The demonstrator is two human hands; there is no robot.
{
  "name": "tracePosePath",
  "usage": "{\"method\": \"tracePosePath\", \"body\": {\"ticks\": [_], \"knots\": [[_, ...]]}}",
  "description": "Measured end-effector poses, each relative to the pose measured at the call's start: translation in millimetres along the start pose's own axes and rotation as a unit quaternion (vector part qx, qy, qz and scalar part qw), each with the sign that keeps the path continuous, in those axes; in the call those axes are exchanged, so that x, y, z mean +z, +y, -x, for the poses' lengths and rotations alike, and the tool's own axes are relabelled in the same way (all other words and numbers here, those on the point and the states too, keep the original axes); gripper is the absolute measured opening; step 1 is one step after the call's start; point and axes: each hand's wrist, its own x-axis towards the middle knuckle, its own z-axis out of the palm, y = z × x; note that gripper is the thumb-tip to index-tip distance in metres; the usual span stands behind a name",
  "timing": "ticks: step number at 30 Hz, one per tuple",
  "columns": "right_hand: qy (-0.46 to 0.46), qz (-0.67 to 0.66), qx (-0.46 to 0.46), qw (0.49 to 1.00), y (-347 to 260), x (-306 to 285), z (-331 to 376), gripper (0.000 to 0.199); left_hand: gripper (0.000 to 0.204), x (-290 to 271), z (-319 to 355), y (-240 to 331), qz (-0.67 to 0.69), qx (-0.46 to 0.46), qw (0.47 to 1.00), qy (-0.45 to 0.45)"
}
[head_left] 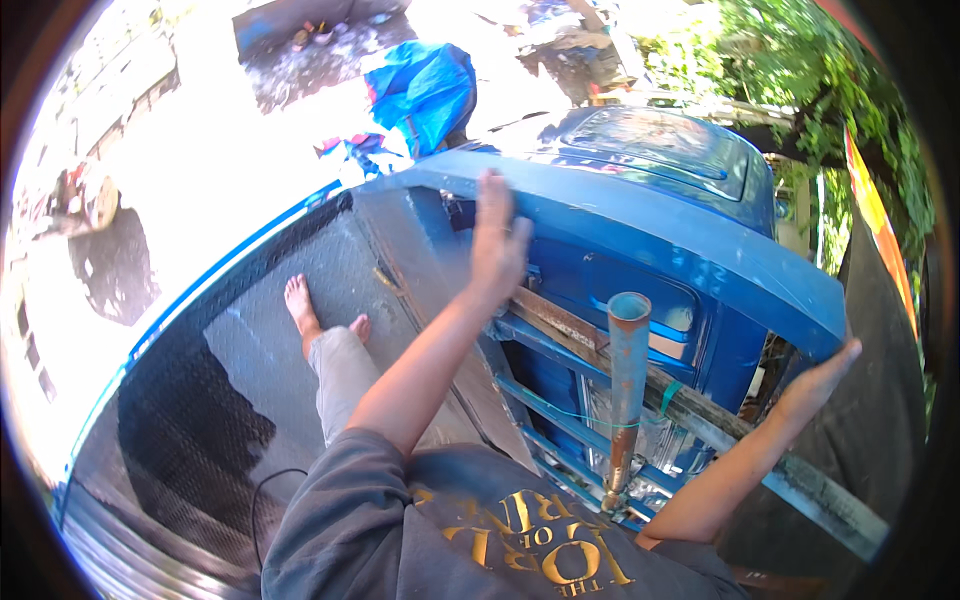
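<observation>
A long blue metal beam (650, 235) spans the front of the truck bed, behind the blue cab (660, 150). My left hand (497, 245) is at the beam's left part, slightly blurred, its fingers stretched upward and the thumb apart. Whether its palm touches the metal, I cannot tell. At the beam's right end, my right hand (815, 385) grips the corner, with some of its fingers hidden. Between my arms a rusty blue pipe (628, 350) stands upright in front of a blue rail frame (560, 410).
My bare foot (300, 305) is on the grey bed floor (265, 290). A dark mesh sheet (180, 420) lies at the left, near a black cable (262, 510). Past the bed's blue edge is a blue tarp (425, 95). Leafy branches (800, 60) hang at the right.
</observation>
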Motion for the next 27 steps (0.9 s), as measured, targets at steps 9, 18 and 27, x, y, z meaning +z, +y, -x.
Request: {"method": "tracePosePath", "body": {"ticks": [9, 18, 27], "knots": [[-0.004, 0.109, 0.044, 0.993, -28.8, -0.9, 6.4, 0.069, 0.065, -36.7, -2.2, 169.8, 0.186, 0.015, 0.944, -0.274], [0.015, -0.118, 0.067, 0.991, -31.0, -17.7, 1.1, 0.074, 0.070, 13.8, 27.6, 260.6, -0.035, 0.057, 0.982, -0.177], [0.028, -0.318, 0.154, 0.935, -4.6, -53.5, -2.7, 0.083, 0.082, 112.3, 71.9, 324.3, -0.056, 0.343, 0.910, -0.226]]}}
